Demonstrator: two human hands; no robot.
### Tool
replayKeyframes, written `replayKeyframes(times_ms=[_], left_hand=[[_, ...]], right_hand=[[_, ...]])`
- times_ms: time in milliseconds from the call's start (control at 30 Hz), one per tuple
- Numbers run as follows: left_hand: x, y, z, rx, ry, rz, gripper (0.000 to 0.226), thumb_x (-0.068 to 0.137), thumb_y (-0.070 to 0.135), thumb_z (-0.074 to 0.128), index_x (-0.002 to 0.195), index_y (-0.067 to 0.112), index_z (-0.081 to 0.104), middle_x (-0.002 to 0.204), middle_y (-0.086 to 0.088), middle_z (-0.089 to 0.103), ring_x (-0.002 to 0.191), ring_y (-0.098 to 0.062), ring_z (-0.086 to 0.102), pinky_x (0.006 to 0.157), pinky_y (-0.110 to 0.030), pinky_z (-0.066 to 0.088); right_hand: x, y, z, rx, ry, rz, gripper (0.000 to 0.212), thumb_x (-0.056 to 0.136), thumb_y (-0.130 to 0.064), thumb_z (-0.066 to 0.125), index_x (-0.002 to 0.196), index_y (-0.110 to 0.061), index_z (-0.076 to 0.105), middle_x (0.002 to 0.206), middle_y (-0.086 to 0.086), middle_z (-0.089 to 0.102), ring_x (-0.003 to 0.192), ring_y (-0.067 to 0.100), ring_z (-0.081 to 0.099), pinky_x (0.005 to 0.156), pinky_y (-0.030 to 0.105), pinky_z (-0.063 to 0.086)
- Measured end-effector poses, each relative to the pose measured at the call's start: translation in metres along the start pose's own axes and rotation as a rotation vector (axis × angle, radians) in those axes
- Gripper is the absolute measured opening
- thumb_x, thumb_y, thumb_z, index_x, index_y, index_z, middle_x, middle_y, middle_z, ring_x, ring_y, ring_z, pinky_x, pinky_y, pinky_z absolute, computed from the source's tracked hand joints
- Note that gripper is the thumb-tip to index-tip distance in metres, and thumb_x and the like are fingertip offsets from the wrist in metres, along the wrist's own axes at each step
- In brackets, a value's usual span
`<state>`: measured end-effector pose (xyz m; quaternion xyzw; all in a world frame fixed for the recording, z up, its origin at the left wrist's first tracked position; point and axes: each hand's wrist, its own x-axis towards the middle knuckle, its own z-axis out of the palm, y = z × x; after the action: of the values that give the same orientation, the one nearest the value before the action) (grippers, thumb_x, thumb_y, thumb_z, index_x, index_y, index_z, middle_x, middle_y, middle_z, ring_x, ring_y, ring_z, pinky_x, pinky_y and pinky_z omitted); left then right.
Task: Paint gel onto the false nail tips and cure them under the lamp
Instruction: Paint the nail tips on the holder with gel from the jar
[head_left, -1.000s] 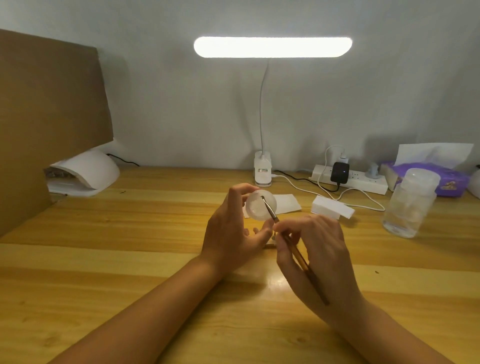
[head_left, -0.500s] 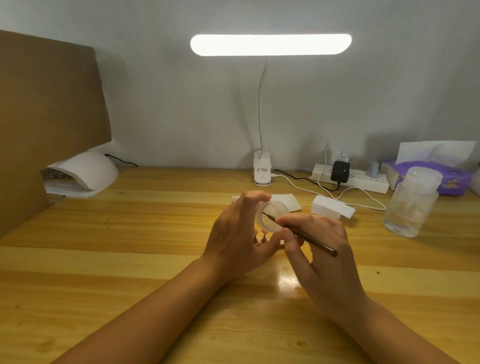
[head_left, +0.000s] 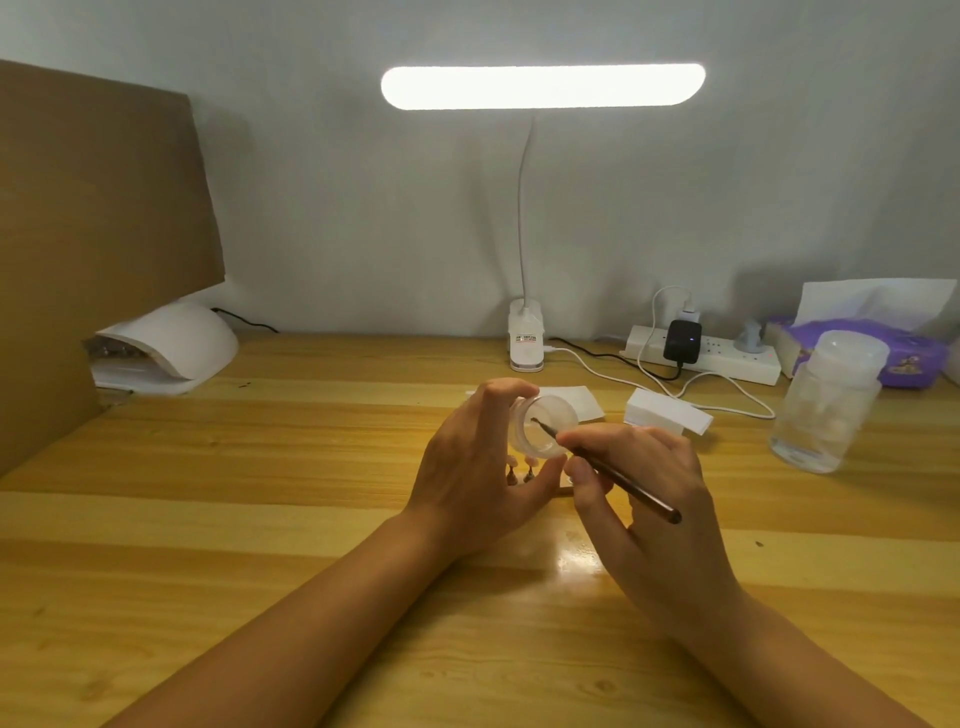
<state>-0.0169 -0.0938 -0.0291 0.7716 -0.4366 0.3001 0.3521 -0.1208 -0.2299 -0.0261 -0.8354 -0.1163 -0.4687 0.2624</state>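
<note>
Wooden desk (head_left: 208, 519) against a grey wall, lit by a bar desk lamp (head_left: 543, 85) standing at the back edge. Near the desk's ctr, the left hand (head_left: 478, 478) grips a small clear jar (head_left: 545, 426), tilted w/ its mouth toward the right hand (head_left: 649, 499), which pinches a thin dark brush (head_left: 618, 480); the brush tip is inside the jar. Just below the jar, false nail tips (head_left: 519, 470) stand on the desk, partly hidden by the hands. White curing lamp (head_left: 171, 343) at back left corner beside a cardboard panel (head_left: 93, 234). Power strip (head_left: 727, 358), clear bottle (head_left: 826, 405) & tissue pack (head_left: 909, 353) toward back right corner.
</note>
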Motion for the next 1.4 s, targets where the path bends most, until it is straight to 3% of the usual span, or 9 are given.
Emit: replayKeyframes(times_ms=[100, 367, 500, 633, 800, 867, 967, 1133, 1400], left_hand=[[0.001, 0.0, -0.001, -0.001, 0.0, -0.008, 0.069, 0.078, 0.042, 0.076, 0.126, 0.021, 0.031, 0.113, -0.008, 0.063, 0.091, -0.02, 0.062, 0.068, -0.031, 0.056], [-0.001, 0.001, -0.002, 0.006, 0.004, -0.027, 0.062, 0.08, 0.04, 0.074, 0.124, 0.005, 0.05, 0.109, -0.009, 0.063, 0.087, -0.021, 0.063, 0.065, -0.031, 0.054], [0.002, -0.002, -0.001, -0.034, 0.033, -0.084, 0.063, 0.083, 0.05, 0.067, 0.126, 0.008, 0.047, 0.114, -0.006, 0.062, 0.095, -0.017, 0.061, 0.068, -0.017, 0.047], [0.002, -0.01, 0.001, -0.128, 0.085, -0.253, 0.061, 0.085, 0.05, 0.069, 0.127, 0.015, 0.042, 0.119, 0.0, 0.058, 0.097, -0.013, 0.059, 0.074, -0.026, 0.053], [0.008, -0.023, 0.005, -0.312, 0.121, -0.555, 0.05, 0.088, 0.043, 0.067, 0.123, 0.027, 0.035, 0.118, 0.004, 0.056, 0.092, -0.003, 0.059, 0.064, -0.009, 0.05], [0.01, -0.03, 0.004, -0.379, 0.142, -0.647, 0.048, 0.089, 0.04, 0.068, 0.122, 0.026, 0.035, 0.119, 0.002, 0.057, 0.093, -0.005, 0.06, 0.062, -0.009, 0.048], [0.009, -0.038, 0.005, -0.445, 0.143, -0.743, 0.049, 0.088, 0.038, 0.069, 0.122, 0.023, 0.036, 0.122, -0.001, 0.057, 0.098, -0.008, 0.059, 0.066, -0.012, 0.046], [0.008, -0.042, 0.008, -0.443, 0.084, -0.779, 0.053, 0.089, 0.04, 0.068, 0.126, 0.022, 0.034, 0.126, -0.002, 0.055, 0.104, -0.015, 0.058, 0.076, -0.023, 0.052], [0.007, -0.041, 0.009, -0.387, 0.034, -0.768, 0.057, 0.09, 0.041, 0.066, 0.131, 0.02, 0.032, 0.13, -0.002, 0.051, 0.109, -0.016, 0.054, 0.072, -0.018, 0.048]], right_hand=[[0.001, 0.0, 0.0, 0.013, 0.021, -0.001, 0.024, 0.092, -0.031, 0.054, 0.116, -0.03, 0.058, 0.1, -0.023, 0.064, 0.101, -0.007, 0.054, 0.095, 0.032, 0.038], [-0.001, 0.006, -0.002, -0.042, -0.022, -0.012, 0.024, 0.095, -0.025, 0.053, 0.117, -0.026, 0.063, 0.098, -0.015, 0.066, 0.099, 0.005, 0.058, 0.093, 0.044, 0.041], [0.001, 0.005, -0.003, -0.07, -0.033, -0.074, 0.022, 0.095, -0.023, 0.054, 0.113, -0.022, 0.067, 0.1, -0.012, 0.066, 0.099, 0.008, 0.059, 0.093, 0.042, 0.04], [0.002, 0.0, -0.003, -0.055, -0.007, -0.131, 0.018, 0.092, -0.025, 0.058, 0.108, -0.022, 0.066, 0.094, -0.014, 0.067, 0.093, 0.005, 0.061, 0.1, 0.037, 0.037], [0.0, -0.006, -0.003, 0.06, 0.011, -0.02, 0.004, 0.092, -0.031, 0.056, 0.094, -0.029, 0.057, 0.079, -0.023, 0.059, 0.079, -0.003, 0.058, 0.088, 0.046, 0.048], [0.001, -0.005, -0.003, 0.09, -0.002, 0.056, 0.01, 0.092, -0.029, 0.055, 0.102, -0.029, 0.055, 0.089, -0.021, 0.06, 0.078, -0.001, 0.062, 0.087, 0.05, 0.049], [0.001, -0.001, -0.001, 0.039, -0.068, 0.085, 0.015, 0.09, -0.024, 0.06, 0.105, -0.025, 0.057, 0.086, -0.026, 0.061, 0.082, -0.002, 0.063, 0.095, 0.053, 0.044], [0.001, 0.0, -0.001, -0.061, -0.144, 0.112, 0.012, 0.081, -0.031, 0.056, 0.091, -0.03, 0.062, 0.079, -0.026, 0.059, 0.078, -0.002, 0.06, 0.106, 0.049, 0.036], [-0.001, -0.003, -0.001, -0.053, -0.187, 0.128, 0.008, 0.078, -0.031, 0.053, 0.084, -0.029, 0.059, 0.07, -0.024, 0.056, 0.075, -0.002, 0.058, 0.105, 0.049, 0.037]])
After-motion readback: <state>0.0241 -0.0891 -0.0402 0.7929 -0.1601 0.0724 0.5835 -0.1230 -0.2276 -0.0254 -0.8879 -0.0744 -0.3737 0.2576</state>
